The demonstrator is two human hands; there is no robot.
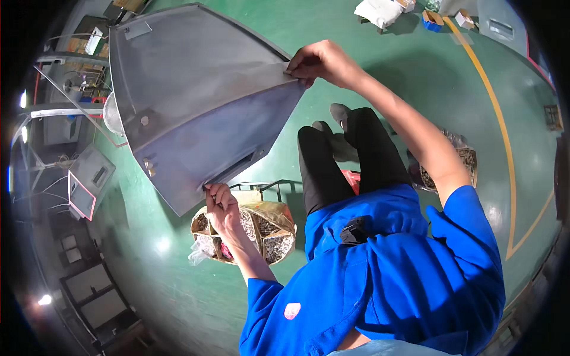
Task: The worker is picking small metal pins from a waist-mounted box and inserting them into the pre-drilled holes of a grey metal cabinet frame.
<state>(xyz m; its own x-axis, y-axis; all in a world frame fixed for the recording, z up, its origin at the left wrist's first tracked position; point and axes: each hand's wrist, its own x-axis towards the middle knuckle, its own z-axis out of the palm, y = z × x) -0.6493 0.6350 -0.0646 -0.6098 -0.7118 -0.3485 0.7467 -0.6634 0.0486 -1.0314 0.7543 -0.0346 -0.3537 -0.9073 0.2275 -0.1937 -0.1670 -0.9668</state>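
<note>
A large grey sheet-metal panel (196, 89) with a long bend across it fills the upper left of the head view. My right hand (326, 62) pinches its right-hand edge between thumb and fingers. At the near lower edge, beside a dark slot, my left hand (222, 207) has its fingers closed on the same panel. Small metal fittings (149, 168) sit near the panel's left edge. The underside and whatever bears the panel's weight are hidden.
Below my left hand stands a divided container (256, 221) full of small metal pieces. Another bin of small pieces (469, 166) is beyond my right forearm. A white sack (379, 12) and a blue box (433, 21) lie at the far right. Machine equipment (89, 178) stands to the left.
</note>
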